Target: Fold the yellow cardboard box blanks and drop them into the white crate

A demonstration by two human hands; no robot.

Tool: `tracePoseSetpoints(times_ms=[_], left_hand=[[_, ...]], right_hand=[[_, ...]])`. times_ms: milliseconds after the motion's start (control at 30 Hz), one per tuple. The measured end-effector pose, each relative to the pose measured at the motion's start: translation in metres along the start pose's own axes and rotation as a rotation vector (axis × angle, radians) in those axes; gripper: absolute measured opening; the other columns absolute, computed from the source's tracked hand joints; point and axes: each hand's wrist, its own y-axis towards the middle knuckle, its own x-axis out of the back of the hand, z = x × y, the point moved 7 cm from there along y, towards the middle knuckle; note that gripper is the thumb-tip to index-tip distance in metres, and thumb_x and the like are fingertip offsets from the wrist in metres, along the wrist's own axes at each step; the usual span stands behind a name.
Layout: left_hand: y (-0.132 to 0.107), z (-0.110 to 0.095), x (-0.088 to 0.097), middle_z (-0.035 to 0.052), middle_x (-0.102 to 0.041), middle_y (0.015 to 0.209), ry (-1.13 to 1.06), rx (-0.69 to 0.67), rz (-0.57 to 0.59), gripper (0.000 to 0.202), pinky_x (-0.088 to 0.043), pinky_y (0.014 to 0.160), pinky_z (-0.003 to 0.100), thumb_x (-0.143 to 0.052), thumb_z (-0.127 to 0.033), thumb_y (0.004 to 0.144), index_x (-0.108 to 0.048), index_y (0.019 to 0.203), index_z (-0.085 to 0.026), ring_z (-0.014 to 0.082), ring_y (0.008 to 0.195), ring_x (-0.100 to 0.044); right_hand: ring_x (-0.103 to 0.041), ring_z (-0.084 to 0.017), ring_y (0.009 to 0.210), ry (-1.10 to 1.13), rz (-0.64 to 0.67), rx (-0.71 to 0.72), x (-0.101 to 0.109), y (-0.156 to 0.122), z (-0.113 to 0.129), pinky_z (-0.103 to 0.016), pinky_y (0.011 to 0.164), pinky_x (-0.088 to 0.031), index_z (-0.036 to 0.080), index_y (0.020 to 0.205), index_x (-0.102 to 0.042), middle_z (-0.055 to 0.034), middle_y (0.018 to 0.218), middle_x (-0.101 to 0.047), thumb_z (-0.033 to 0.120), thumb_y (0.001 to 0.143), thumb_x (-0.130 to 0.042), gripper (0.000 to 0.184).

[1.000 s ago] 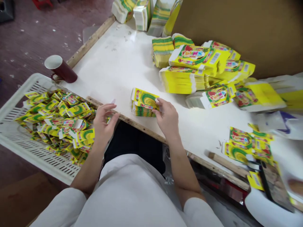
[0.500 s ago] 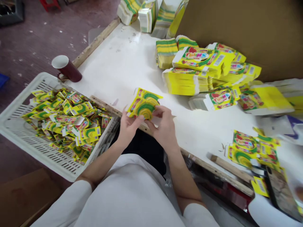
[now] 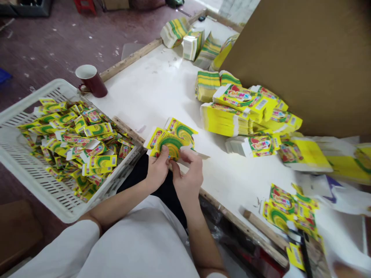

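Note:
Both my hands hold one flat yellow-and-green printed carton (image 3: 168, 142) just above the table's near wooden edge. My left hand (image 3: 158, 170) pinches its lower left side, thumb on the printed face. My right hand (image 3: 188, 177) grips its lower right side with curled fingers. Just behind the held carton lies a small stack of the same cartons (image 3: 182, 130) on the white table (image 3: 150, 88). To my left a white slatted plastic crate (image 3: 31, 175) holds several folded cartons.
Tall stacks of flat cartons (image 3: 228, 112) lie at the table's middle right before a brown cardboard sheet (image 3: 304, 58). More stacks (image 3: 191, 42) sit at the far end. A dark red mug (image 3: 91, 80) stands at the table's left edge. Loose cartons (image 3: 290, 210) lie near right.
My right hand lifted one carton off the small stack, my left hand came over from the crate side and took hold too. The carton now sits nearer my body.

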Motion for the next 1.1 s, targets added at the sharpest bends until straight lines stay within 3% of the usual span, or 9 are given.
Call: tracePoseSetpoints(times_ms=[100,167,267,333,600,767,900,1000,1100], left_hand=[[0.0,0.004,0.0,0.0016,-0.073,0.084,0.066,-0.016,0.054,0.045,-0.062,0.071,0.035,-0.07,-0.067,0.081,-0.067,0.103,-0.028,0.0209,0.087,-0.074],[0.001,0.001,-0.004,0.0045,-0.074,0.089,0.093,0.006,0.166,0.05,-0.063,0.074,0.041,-0.066,-0.071,0.081,-0.067,0.108,-0.029,0.0247,0.093,-0.074],[0.003,-0.008,-0.013,0.0078,-0.074,0.092,0.115,0.063,0.379,0.053,-0.062,0.077,0.048,-0.068,-0.07,0.079,-0.067,0.11,-0.027,0.0302,0.099,-0.073],[0.005,-0.014,-0.015,0.0097,-0.074,0.092,0.112,0.075,0.438,0.052,-0.062,0.078,0.051,-0.067,-0.069,0.079,-0.067,0.107,-0.026,0.033,0.101,-0.073],[0.007,-0.033,-0.012,0.0074,-0.066,0.083,0.003,-0.133,0.202,0.052,-0.062,0.08,0.047,-0.048,-0.075,0.083,-0.052,0.089,-0.024,0.0293,0.097,-0.072],[0.001,-0.031,-0.004,0.0085,-0.064,0.088,0.162,-0.174,0.195,0.076,-0.062,0.076,0.043,-0.029,-0.095,0.078,-0.052,0.096,-0.025,0.0275,0.097,-0.069],[-0.003,-0.026,-0.001,0.0096,-0.066,0.092,0.215,-0.175,0.228,0.085,-0.062,0.073,0.044,-0.025,-0.097,0.076,-0.06,0.107,-0.026,0.028,0.095,-0.069],[-0.006,-0.02,-0.001,0.0084,-0.071,0.095,0.177,-0.155,0.266,0.069,-0.063,0.075,0.043,-0.043,-0.086,0.084,-0.066,0.113,-0.027,0.027,0.094,-0.07],[-0.005,-0.014,0.003,0.0041,-0.075,0.092,0.176,-0.087,0.259,0.036,-0.062,0.077,0.039,-0.066,-0.058,0.09,-0.073,0.105,-0.026,0.0231,0.086,-0.072]], right_hand=[[-0.067,-0.019,0.088,0.182,0.036,-0.197,-0.005,0.0,-0.014,-0.036,0.076,-0.06,0.026,0.115,-0.056,-0.005,0.103,-0.067,0.021,0.089,-0.07,0.03],[-0.064,-0.015,0.075,0.333,0.07,-0.311,-0.008,0.002,-0.023,-0.03,0.067,-0.057,0.025,0.107,-0.054,0.0004,0.089,-0.065,0.024,0.084,-0.075,0.031],[-0.059,-0.012,0.065,0.523,0.152,-0.394,-0.013,0.005,-0.029,-0.025,0.059,-0.051,0.025,0.1,-0.051,0.0058,0.077,-0.061,0.026,0.078,-0.08,0.037],[-0.058,-0.012,0.065,0.555,0.179,-0.404,-0.012,0.004,-0.027,-0.024,0.058,-0.049,0.026,0.1,-0.051,0.0056,0.078,-0.062,0.024,0.078,-0.08,0.037],[-0.061,-0.015,0.086,0.681,0.271,-0.363,-0.017,-0.022,-0.001,-0.03,0.079,-0.055,0.026,0.11,-0.058,0.0008,0.092,-0.059,0.029,0.082,-0.078,0.034],[-0.061,-0.015,0.077,0.595,0.293,-0.341,-0.023,-0.025,-0.004,-0.029,0.067,-0.054,0.026,0.115,-0.06,-0.0004,0.092,-0.063,0.034,0.083,-0.079,0.039],[-0.062,-0.015,0.075,0.447,0.266,-0.272,-0.011,-0.017,-0.009,-0.03,0.066,-0.054,0.026,0.118,-0.064,-0.0023,0.096,-0.066,0.03,0.086,-0.076,0.034],[-0.067,-0.019,0.085,0.44,0.186,-0.272,0.001,-0.012,-0.015,-0.033,0.073,-0.057,0.025,0.109,-0.067,-0.004,0.097,-0.069,0.031,0.091,-0.07,0.019],[-0.065,-0.018,0.074,0.464,0.129,-0.283,0.011,-0.009,-0.02,-0.032,0.066,-0.055,0.024,0.088,-0.068,-0.0006,0.082,-0.067,0.029,0.091,-0.071,0.007]])
